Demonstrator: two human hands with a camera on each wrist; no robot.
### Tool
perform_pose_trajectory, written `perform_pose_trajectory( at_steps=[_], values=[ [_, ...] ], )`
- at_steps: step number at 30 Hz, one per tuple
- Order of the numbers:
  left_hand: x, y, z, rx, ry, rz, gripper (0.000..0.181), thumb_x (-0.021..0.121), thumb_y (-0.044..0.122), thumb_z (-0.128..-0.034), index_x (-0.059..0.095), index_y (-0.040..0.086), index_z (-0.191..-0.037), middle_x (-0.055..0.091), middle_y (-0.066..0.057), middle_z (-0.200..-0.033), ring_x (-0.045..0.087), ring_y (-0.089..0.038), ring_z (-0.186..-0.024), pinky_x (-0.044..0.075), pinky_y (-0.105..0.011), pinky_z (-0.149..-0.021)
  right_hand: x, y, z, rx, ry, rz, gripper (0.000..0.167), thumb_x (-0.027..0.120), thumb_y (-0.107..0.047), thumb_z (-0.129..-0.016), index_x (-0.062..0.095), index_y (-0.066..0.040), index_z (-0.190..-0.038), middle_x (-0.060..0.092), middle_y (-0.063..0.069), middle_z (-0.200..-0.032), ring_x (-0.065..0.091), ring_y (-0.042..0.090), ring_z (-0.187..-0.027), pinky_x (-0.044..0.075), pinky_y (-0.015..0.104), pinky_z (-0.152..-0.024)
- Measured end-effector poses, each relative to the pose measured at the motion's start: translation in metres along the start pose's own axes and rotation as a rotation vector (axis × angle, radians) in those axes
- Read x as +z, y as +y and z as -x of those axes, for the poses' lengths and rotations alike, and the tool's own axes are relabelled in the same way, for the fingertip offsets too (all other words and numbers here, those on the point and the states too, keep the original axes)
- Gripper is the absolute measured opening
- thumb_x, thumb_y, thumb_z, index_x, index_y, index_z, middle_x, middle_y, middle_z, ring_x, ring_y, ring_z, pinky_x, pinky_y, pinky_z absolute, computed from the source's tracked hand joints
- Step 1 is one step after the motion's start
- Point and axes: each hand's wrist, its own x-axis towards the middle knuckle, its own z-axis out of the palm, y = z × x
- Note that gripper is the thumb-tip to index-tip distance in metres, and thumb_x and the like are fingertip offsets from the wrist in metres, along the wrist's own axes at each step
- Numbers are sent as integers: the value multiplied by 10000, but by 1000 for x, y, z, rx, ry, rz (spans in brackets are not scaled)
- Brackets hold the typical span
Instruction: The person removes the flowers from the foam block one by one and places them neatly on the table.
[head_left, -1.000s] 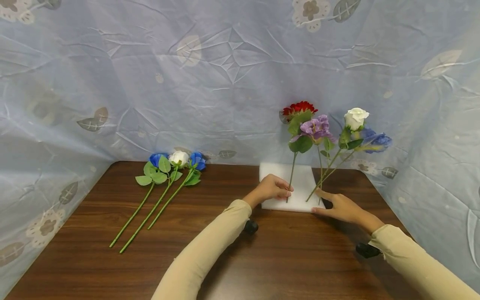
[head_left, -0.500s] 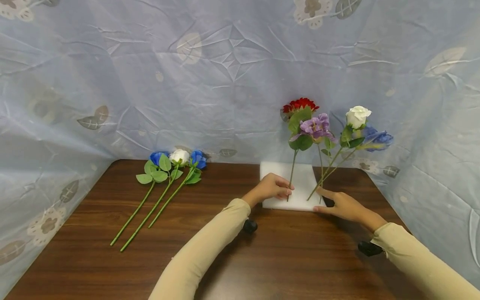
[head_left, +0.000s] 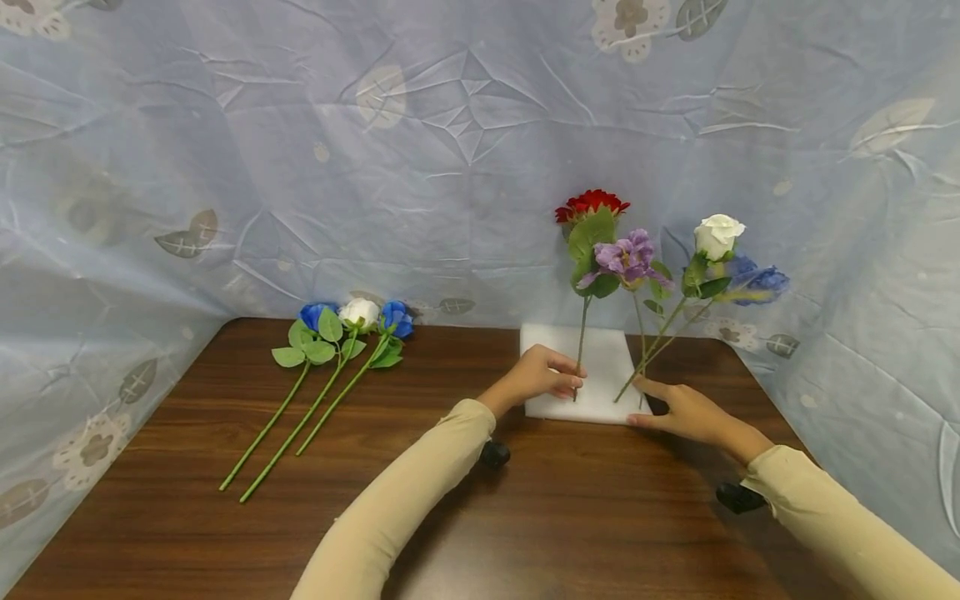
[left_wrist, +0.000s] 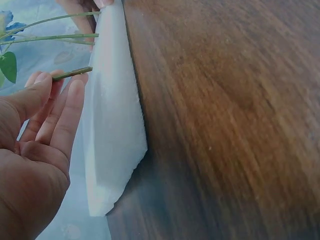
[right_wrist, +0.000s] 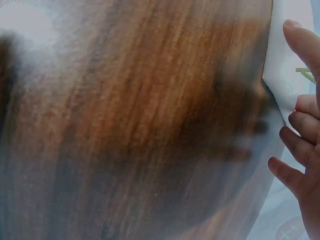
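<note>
My left hand pinches the lower stem of a red flower between thumb and fingers. Its stem end shows right by the top face of a white foam block; I cannot tell whether they touch. A purple flower, a white rose and a blue flower stand in the block at its right side, the last two leaning right. My right hand touches the block's right front corner, thumb at the front and fingers fairly straight at the side.
Two blue roses and a white rose lie with long green stems on the left of the brown wooden table. A patterned pale blue cloth hangs behind and along both sides.
The red flower's head has shifted slightly left and its stem stands more upright, with my left hand moving a little left. My right hand stays at the block's corner.
</note>
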Motion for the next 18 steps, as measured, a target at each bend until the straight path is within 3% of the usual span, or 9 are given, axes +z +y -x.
perform_pose_trajectory(
  at_steps=[4,10,18],
  values=[
    [-5,1,1,1,-24,-3,225,717,-13,-922,731,-108,-1125,730,-278,-1127,740,-447,-925,645,-416,-768,0,0,-1,2,-4,8,866,706,-519,-924,429,58,-1507,535,311,-1441,648,443,-1188,549,579,-949],
    [-14,9,8,-3,-59,-75,248,721,-4,-921,723,-105,-1148,712,-265,-1191,764,-371,-918,646,-395,-776,0,-1,-1,9,-9,14,875,703,-526,-923,423,61,-1508,521,312,-1454,629,455,-1214,539,587,-963],
    [-30,12,19,-34,-63,-130,230,746,13,-906,747,-82,-1115,731,-236,-1167,778,-296,-862,647,-366,-763,1,0,1,3,4,8,864,701,-510,-930,413,55,-1516,506,310,-1469,610,464,-1238,533,593,-972]
  ],
)
